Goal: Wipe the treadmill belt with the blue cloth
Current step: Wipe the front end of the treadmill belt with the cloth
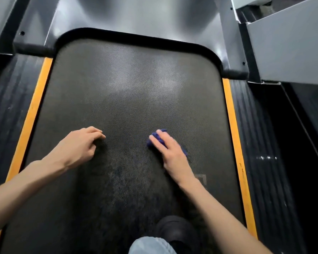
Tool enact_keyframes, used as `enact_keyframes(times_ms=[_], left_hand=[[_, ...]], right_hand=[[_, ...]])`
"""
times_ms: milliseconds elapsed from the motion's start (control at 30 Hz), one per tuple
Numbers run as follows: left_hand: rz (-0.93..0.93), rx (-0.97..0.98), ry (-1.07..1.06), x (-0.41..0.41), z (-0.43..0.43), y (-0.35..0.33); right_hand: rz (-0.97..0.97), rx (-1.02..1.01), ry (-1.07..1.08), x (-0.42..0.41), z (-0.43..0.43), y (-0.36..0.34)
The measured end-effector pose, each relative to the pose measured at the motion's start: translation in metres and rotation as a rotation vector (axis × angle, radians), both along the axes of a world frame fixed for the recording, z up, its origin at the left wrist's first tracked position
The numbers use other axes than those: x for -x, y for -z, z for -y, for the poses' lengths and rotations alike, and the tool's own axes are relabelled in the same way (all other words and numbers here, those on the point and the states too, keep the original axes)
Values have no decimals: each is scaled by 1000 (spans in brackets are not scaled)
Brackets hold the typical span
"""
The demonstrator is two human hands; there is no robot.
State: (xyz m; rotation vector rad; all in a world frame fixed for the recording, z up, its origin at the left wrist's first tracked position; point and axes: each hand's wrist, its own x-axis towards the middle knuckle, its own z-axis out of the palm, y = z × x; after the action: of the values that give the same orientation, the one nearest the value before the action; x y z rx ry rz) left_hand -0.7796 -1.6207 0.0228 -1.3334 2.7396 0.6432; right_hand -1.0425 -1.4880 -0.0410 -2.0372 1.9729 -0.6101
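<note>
Both on treadmill belt — right hand flat atop blue cloth, left hand curled, empty.

The treadmill belt was charcoal, finely dotted. Its edge strips were orange-yellow, the side rails black with lengthwise ribs. The cloth was blue; the motor cover glossy grey.

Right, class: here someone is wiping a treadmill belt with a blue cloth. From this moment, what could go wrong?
1. The blue cloth is bunched small under the flat right hand, so each stroke probably covers a narrow band, and patches of the treadmill belt beside the orange strip may be missed.
2. The left hand leans on the belt and a shoe stands on it. If the belt rolls under that weight, the person could slip.
</note>
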Motion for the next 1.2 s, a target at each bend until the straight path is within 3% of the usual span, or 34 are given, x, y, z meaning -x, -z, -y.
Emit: enact_keyframes(times_ms=[133, 200, 267, 333, 500, 600, 667, 800, 933, 1000, 1100, 1200], left_hand=[[-32, -9, -53, -2, -2, -1], [-42, 2, -40, -3, -4, -3], [-41, 8, -11, -6, -4, -4], [-24, 3, -5, -10, -4, -3], [13, -2, -40, -16, -4, 1], [31, -32, -49, -18, -5, 1], [62, -66, -50, -21, -7, 3], [69, -87, -66, -21, -13, 5], [116, -73, -86, -14, -12, -3], [168, -46, -73, -9, -11, -7], [177, -11, -65, -8, -10, -10], [172, -71, -87, -12, -5, -13]], right_hand=[[62, 26, 587, 94, -20, -10], [100, 54, 805, 96, -12, -10], [105, 98, 891, 68, 5, -10], [96, 159, 747, 25, 19, -11], [232, 56, 45, -101, 32, -3], [152, 54, -238, -82, 28, 3], [146, 73, -75, -30, 23, -1], [114, 65, 514, 74, 6, -10], [129, 104, 919, 52, 23, -6], [128, 143, 760, 5, 32, -1], [125, 43, 201, -54, 24, 1], [6, -5, -128, -26, 15, -1]])
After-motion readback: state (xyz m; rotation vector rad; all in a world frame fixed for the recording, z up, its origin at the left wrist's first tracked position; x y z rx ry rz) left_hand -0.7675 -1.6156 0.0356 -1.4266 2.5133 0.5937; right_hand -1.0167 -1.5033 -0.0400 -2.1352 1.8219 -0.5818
